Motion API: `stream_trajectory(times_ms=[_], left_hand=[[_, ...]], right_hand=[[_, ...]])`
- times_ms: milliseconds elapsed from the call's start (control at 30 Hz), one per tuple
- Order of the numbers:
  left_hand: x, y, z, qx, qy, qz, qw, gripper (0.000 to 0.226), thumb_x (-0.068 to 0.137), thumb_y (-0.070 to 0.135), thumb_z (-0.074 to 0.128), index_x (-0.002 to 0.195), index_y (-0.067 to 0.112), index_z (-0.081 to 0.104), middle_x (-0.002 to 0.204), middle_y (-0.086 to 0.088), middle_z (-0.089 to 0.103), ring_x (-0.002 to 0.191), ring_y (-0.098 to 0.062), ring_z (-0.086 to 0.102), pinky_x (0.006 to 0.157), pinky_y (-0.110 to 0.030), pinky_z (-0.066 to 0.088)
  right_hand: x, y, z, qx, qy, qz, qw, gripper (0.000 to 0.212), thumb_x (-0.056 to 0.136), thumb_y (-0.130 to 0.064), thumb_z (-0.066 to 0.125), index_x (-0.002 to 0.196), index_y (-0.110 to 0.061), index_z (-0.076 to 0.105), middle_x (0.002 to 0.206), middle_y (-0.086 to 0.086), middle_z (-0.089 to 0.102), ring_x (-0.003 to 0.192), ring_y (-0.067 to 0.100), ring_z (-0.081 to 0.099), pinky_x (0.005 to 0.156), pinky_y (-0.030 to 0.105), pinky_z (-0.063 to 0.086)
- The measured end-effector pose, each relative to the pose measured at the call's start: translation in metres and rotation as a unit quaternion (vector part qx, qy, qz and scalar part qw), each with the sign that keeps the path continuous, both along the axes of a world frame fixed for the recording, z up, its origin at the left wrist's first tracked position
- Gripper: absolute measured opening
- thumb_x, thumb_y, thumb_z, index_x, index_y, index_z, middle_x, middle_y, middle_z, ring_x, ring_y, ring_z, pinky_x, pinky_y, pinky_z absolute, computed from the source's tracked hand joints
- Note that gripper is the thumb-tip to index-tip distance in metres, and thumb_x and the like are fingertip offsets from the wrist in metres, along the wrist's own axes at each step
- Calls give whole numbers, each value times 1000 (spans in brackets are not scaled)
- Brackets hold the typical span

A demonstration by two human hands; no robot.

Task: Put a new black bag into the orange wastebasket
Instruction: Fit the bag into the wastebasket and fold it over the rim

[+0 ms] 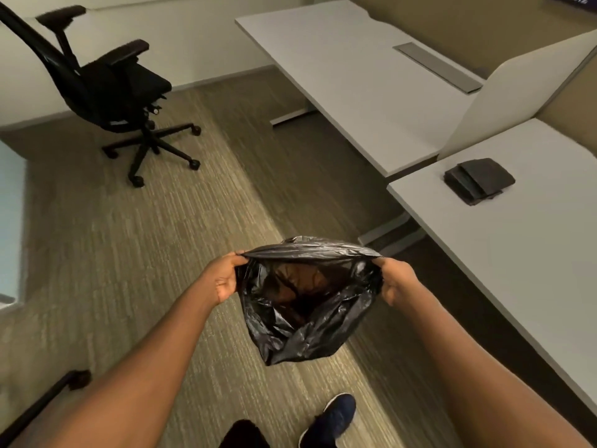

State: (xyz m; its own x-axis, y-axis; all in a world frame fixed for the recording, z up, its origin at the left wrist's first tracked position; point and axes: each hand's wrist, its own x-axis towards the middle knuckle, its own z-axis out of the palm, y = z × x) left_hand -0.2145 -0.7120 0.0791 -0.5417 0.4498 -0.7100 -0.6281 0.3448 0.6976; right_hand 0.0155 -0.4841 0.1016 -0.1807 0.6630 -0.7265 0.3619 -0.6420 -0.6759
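Bag held open, ready for a bin that isn't in view.
Left hand (223, 279) and right hand (392, 279) pinch opposite rims, fingers clenched, stretching the black bag (307, 305) wide above the floor; spare bags (478, 181) wait on the counter (533, 253).

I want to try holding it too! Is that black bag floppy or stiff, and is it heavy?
Probably very floppy: the black bag sags and crumples below where the left hand and right hand pinch its rim. Likely light, since thin, see-through film hangs from fingertip grips. It looks shiny, so it may be slippery.
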Motion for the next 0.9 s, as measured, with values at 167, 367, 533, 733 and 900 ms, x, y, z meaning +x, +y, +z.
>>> stream_trajectory(times_ms=[167,367,533,733,900], left_hand=[[20,30,-51,-59,13,36,998,25,98,0,42,89,9,64,77,-10,72,73,-25,64,68,-33,50],[26,60,-136,-85,-29,54,995,24,100,20,51,106,9,72,104,-12,76,100,-27,70,89,-37,54],[14,83,-218,-121,-51,65,989,27,101,29,52,103,9,71,99,-9,74,94,-26,67,71,-28,50],[-4,96,-320,-185,-56,52,980,30,97,32,57,96,6,72,105,-17,74,100,-34,69,86,-43,54],[-29,107,-393,-196,-49,51,978,34,85,40,65,89,8,76,92,-19,77,89,-38,73,88,-54,55]], right_hand=[[-18,10,-50,-20,-35,44,998,14,99,-8,54,100,-3,67,80,10,67,77,24,63,69,33,50],[-31,16,-127,-18,-92,91,991,21,99,-7,48,83,-10,61,60,1,54,46,12,46,33,15,31],[-44,27,-202,-52,-85,69,993,20,98,-8,53,80,-12,60,71,4,61,58,13,55,42,20,38],[-50,44,-297,-37,-133,59,989,13,99,-11,53,94,-7,64,85,15,64,66,17,55,48,24,42],[-60,69,-378,3,-181,95,979,24,101,-18,50,87,-8,68,94,19,71,76,27,63,67,32,51]])
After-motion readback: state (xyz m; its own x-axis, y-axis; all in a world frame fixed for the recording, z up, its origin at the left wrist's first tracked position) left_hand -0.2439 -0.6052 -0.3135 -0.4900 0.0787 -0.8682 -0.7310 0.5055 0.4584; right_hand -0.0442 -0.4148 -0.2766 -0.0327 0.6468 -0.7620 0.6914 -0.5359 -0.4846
